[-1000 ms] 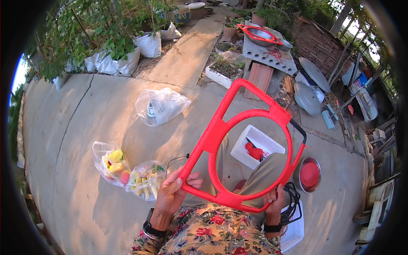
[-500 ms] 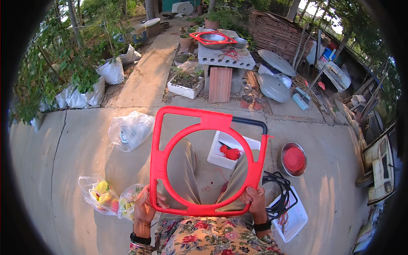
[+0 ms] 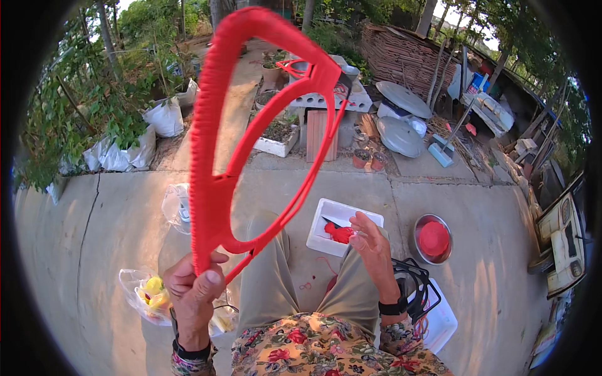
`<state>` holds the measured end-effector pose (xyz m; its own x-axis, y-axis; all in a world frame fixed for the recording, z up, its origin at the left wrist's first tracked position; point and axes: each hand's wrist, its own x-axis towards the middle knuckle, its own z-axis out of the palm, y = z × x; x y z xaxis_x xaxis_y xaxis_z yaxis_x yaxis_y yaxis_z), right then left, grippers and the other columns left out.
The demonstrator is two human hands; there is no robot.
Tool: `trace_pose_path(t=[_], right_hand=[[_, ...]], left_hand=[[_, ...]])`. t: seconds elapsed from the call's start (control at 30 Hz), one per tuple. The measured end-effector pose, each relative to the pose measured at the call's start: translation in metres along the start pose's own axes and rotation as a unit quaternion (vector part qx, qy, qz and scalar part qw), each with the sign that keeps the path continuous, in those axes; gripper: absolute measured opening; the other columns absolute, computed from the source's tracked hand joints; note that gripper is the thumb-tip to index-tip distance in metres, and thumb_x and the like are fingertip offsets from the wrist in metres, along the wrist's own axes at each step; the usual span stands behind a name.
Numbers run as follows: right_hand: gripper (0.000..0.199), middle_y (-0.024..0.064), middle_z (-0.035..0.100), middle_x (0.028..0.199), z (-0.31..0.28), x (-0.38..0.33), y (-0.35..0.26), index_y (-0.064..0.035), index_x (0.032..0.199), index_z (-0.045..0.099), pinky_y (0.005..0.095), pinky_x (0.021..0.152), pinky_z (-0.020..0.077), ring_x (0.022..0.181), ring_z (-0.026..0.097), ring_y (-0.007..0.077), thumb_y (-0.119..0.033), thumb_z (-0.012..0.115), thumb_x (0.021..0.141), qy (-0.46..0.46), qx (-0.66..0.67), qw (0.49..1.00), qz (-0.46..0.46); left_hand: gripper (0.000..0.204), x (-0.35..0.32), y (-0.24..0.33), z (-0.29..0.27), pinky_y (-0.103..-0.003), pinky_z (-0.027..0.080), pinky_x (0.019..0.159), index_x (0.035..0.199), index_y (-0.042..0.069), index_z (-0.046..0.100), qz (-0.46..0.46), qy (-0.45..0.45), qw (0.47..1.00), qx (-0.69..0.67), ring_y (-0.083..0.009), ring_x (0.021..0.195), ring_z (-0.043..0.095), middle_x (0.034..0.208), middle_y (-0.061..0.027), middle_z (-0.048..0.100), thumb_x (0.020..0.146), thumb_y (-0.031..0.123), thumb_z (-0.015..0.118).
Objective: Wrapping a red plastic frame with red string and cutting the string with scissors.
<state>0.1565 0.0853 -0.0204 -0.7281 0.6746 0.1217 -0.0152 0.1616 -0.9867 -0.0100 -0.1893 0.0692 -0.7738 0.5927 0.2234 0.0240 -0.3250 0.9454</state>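
Note:
A square frame with a ring inside it (image 3: 204,144), mostly wrapped in red cord, is held up tilted, almost edge-on, in front of me. A bare black stretch shows near its far right corner. My left hand (image 3: 197,288) is closed around its lower corner. Away from the frame, my right hand (image 3: 374,257) is raised over my right knee with its fingers apart, holding nothing. Just past that hand, a white foam box (image 3: 318,243) contains a ball of red cord (image 3: 340,233) and a dark pointed tool.
At right stand a metal bowl with something red (image 3: 433,238) and a white tray (image 3: 448,319) beside black frames (image 3: 419,282). Plastic bags (image 3: 150,294) lie at left. Ahead, another red-wrapped frame (image 3: 290,67) rests on a block table (image 3: 357,103).
My right hand has let go of the frame and lifted off. My left hand has swung the frame up and to the left, turning it from facing me to nearly edge-on.

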Motion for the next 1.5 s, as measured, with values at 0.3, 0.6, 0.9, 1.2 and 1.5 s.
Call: trace_pose_path(t=[0.3, 0.6, 0.9, 1.2, 1.5], right_hand=[[0.056, 0.0131, 0.060, 0.115, 0.091, -0.037, -0.086, 0.0015, 0.131, 0.043, 0.0314, 0.089, 0.0463, 0.105, 0.058, 0.0169, -0.020, 0.068, 0.086, -0.077, 0.125, 0.987, -0.058], [0.028, 0.0129, 0.066, 0.107, 0.036, -0.041, -0.017, 0.0037, 0.115, 0.056, 0.0248, 0.077, 0.0497, 0.084, 0.061, 0.0101, -0.015, 0.053, 0.094, 0.045, 0.208, 0.974, 0.073], [0.033, 0.0167, 0.068, 0.099, -0.011, -0.071, 0.042, 0.0038, 0.115, 0.055, 0.0262, 0.069, 0.0512, 0.077, 0.063, 0.0140, -0.022, 0.050, 0.096, 0.047, 0.235, 0.964, 0.115], [0.039, 0.0166, 0.065, 0.097, -0.043, -0.072, 0.057, 0.0041, 0.118, 0.049, 0.0361, 0.073, 0.0587, 0.089, 0.067, 0.0255, -0.024, 0.055, 0.092, 0.075, 0.332, 0.935, 0.103], [0.040, 0.0166, 0.066, 0.096, -0.043, -0.093, 0.073, 0.0031, 0.119, 0.049, 0.0291, 0.074, 0.0541, 0.089, 0.066, 0.0242, -0.025, 0.056, 0.091, 0.051, 0.332, 0.933, 0.128]], left_hand=[[0.043, -0.019, -0.085, 0.086, -0.033, 0.044, 0.049, 0.117, -0.002, 0.056, 0.228, 0.045, 0.911, 0.340, -0.0229, 0.056, 0.057, 0.069, -0.0113, 0.056, 0.075, 0.000, 0.066], [0.040, -0.034, -0.101, 0.126, -0.038, 0.047, 0.067, 0.114, -0.002, 0.057, 0.105, -0.157, 0.920, 0.343, -0.0317, 0.082, 0.059, 0.089, -0.0151, 0.058, 0.076, 0.003, 0.068], [0.035, 0.000, -0.112, 0.033, -0.040, 0.037, 0.096, 0.119, -0.001, 0.053, 0.118, 0.096, 0.885, 0.440, -0.0318, 0.109, 0.049, 0.116, -0.0164, 0.052, 0.088, 0.015, 0.060], [0.035, -0.011, -0.128, -0.036, -0.032, 0.049, 0.075, 0.114, -0.003, 0.056, -0.142, 0.139, 0.973, 0.120, -0.0213, 0.084, 0.061, 0.096, -0.0155, 0.062, 0.092, 0.024, 0.058], [0.024, -0.028, -0.132, -0.015, -0.024, 0.040, 0.042, 0.092, -0.001, 0.062, -0.194, 0.187, 0.963, -0.028, -0.0138, 0.046, 0.052, 0.062, -0.0072, 0.059, 0.093, 0.022, 0.055]])
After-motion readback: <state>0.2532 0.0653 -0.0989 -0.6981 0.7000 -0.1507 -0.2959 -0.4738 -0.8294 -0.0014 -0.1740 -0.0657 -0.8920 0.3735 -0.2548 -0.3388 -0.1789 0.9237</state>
